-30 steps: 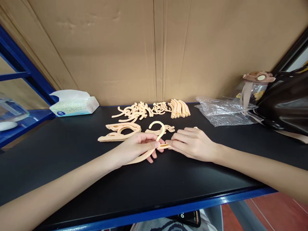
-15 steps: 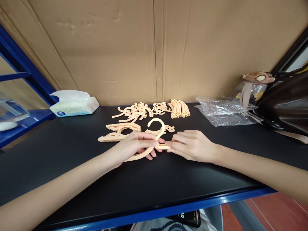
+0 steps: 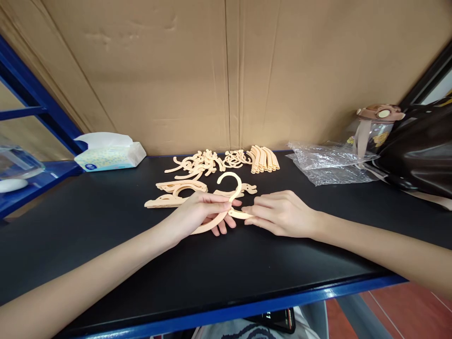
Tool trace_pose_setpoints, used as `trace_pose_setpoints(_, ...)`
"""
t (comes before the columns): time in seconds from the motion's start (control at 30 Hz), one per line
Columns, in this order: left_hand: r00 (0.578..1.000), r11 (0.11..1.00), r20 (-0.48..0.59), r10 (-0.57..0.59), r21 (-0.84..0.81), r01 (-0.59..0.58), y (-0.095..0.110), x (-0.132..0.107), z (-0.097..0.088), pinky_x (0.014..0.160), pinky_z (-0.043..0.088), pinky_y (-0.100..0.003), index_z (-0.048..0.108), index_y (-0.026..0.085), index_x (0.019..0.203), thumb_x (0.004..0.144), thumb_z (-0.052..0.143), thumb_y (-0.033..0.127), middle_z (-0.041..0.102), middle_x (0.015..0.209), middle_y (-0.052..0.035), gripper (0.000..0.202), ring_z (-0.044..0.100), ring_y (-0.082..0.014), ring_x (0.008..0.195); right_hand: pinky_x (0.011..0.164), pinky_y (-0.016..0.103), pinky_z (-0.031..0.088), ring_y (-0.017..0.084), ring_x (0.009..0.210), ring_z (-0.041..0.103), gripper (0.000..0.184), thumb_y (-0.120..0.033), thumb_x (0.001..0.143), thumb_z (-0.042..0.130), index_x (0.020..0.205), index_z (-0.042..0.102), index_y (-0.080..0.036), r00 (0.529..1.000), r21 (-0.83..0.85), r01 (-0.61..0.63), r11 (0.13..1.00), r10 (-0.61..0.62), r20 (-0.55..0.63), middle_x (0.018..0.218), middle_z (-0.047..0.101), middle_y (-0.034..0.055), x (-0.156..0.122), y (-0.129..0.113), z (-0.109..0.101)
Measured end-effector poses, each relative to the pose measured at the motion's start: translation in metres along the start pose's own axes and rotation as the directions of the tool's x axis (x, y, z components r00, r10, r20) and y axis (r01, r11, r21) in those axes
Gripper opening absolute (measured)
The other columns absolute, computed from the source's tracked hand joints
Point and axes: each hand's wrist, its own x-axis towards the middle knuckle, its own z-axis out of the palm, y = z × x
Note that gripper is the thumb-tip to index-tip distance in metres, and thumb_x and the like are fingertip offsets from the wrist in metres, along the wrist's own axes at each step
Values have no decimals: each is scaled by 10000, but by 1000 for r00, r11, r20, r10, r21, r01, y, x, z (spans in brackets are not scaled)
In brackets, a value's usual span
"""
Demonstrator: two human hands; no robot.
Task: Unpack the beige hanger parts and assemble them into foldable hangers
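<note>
My left hand (image 3: 199,214) is closed round a peach plastic hanger piece with a hook (image 3: 230,184); the hook stands up past my fingers. My right hand (image 3: 278,212) pinches a short curved peach arm piece (image 3: 240,214) whose end meets the hook piece at my left fingertips. Both hands rest low over the black table top (image 3: 106,221). Just behind them lie a few assembled peach hangers (image 3: 173,193). Farther back sit a loose pile of hanger parts (image 3: 201,164) and a neat row of curved arm pieces (image 3: 263,159).
A tissue pack (image 3: 109,153) lies at the back left beside a blue shelf frame (image 3: 38,113). Crumpled clear plastic bags (image 3: 328,165), a drinking bottle (image 3: 374,127) and a dark bag (image 3: 420,155) fill the back right. Cardboard lines the wall behind.
Both hands with their pieces have shifted slightly away from me. The short arm piece now sits closer against the hook piece.
</note>
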Motion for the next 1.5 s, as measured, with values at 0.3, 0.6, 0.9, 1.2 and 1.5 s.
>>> trace_pose_setpoints(0.3,1000,1000,2,1,-11,-1,-1,2,-1,503,473,-229,672,80,1073,819,599,298,705,683,-81,343,600,-134,535,520,250,298,95,573,518,343,-357,969,401,892,683,-177,1000,14,-5,1000,5,15,653,570,-11,1,0,0)
trace_pose_setpoints(0.6,1000,1000,-5,3,16,-3,-2,2,-1,453,427,-231,678,76,1047,795,614,321,685,639,-72,358,553,-127,494,515,236,297,92,581,528,358,-381,971,389,904,675,-176,999,72,-37,997,35,32,654,570,-6,1,0,1)
trace_pose_setpoints(0.9,998,939,-8,65,340,-59,-6,1,2,439,380,-228,623,139,816,886,446,461,578,558,7,375,482,-104,434,560,227,337,100,608,547,309,-399,944,454,894,663,-177,997,152,-71,986,72,1,702,629,-4,2,4,2)
trace_pose_setpoints(1.2,968,707,99,232,666,-238,-2,-5,3,502,283,-219,514,183,769,924,375,508,465,585,55,386,395,-94,522,605,243,343,110,614,476,300,-427,916,496,830,644,-181,996,213,-84,973,88,-9,695,599,-4,5,12,-5)
trace_pose_setpoints(1.5,969,664,78,234,715,-218,-5,-3,4,501,224,-243,370,185,647,899,418,522,314,566,66,424,280,-90,516,782,310,458,177,901,529,262,-426,877,550,859,639,-180,986,187,-133,973,150,-78,979,614,73,5,15,-8)
